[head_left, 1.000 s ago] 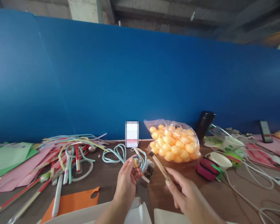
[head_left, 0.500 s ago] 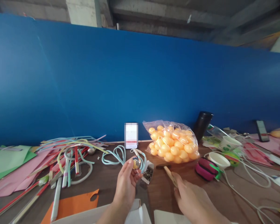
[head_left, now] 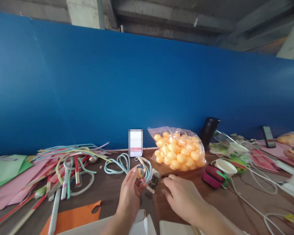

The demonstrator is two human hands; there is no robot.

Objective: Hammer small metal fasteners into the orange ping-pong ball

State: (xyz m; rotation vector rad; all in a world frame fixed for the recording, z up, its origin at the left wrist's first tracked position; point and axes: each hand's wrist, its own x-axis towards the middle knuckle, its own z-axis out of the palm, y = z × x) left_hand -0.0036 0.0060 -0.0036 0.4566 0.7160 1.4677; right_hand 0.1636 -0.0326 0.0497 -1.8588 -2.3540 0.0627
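Shiny metallic ball (head_left: 141, 171), head view: located near the table's centre, pinched between thumb and fingers of the left hand (head_left: 130, 192). Right hand (head_left: 186, 197): palm down, fingers curved, tips at a dark thin object (head_left: 165, 175); whether it grips anything cannot be told.

Surroundings: an open box (head_left: 151, 191) of small metal-looking pieces (head_left: 153, 183) occupies the gap between the hands. Coiled blue cord (head_left: 122, 162) lies to the far left of the ball. A clear bag (head_left: 159, 130) of orange balls (head_left: 181, 158) limits space on the far side of the right hand; a purple pouch (head_left: 213, 176) sits to the right. An orange sheet (head_left: 74, 217) lies near left.

Surface and room: brown table (head_left: 240, 209), blue partition (head_left: 137, 81) behind, concrete ceiling (head_left: 171, 16) above.

Count: one ball in hand, one box, one bag, one pouch, one black cylinder (head_left: 210, 130), two cups (head_left: 225, 167). The bagged balls overlap too much to count.
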